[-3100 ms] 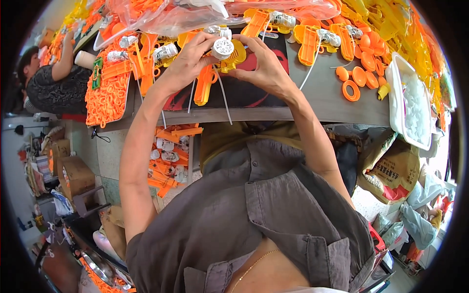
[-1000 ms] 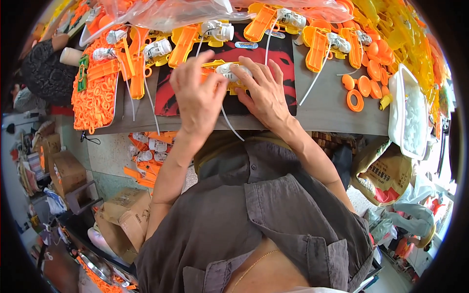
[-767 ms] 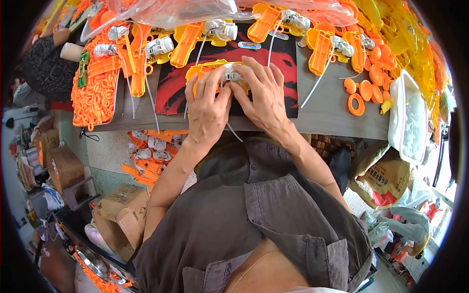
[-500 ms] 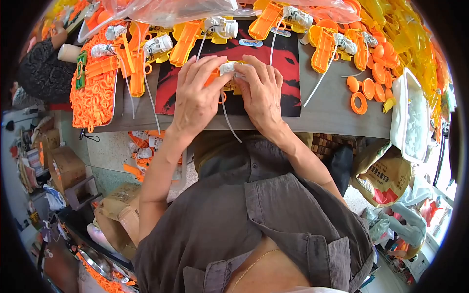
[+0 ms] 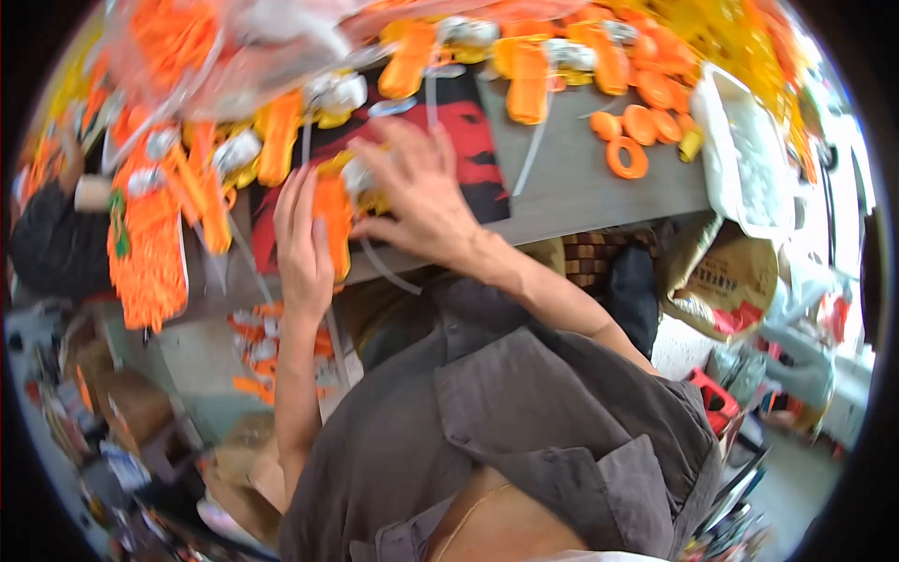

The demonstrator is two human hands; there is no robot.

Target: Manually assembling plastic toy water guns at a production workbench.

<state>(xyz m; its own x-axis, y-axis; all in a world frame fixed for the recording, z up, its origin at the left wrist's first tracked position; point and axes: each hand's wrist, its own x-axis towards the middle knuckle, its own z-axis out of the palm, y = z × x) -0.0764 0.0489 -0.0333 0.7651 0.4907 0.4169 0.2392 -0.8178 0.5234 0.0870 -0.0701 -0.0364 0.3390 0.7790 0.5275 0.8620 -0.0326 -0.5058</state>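
An orange and yellow toy gun half [image 5: 333, 223] with a white mechanism and a pale thin tube lies at the near part of a red-and-black mat [image 5: 468, 155]. My left hand [image 5: 304, 248] is along the left side of its orange handle, fingers stretched out, touching or very close to it. Above the white part, my right hand [image 5: 421, 197] has its fingers spread, slightly blurred; its thumb is near the tube. Whether the fingertips touch the white part cannot be made out.
Similar toy gun halves [image 5: 528, 82] with tubes line the table's back. Orange rings and discs [image 5: 640, 125] and a white tub [image 5: 707, 150] of clear parts are at right. Orange pieces [image 5: 150, 258] are heaped at left, near another person's dark sleeve [image 5: 56, 239]. Plastic bags [image 5: 272, 56] cover the back.
The view has swung, shifting the table leftward. Both hands were closed in round the white part; now they have parted, with the left at the handle and the right spread above.
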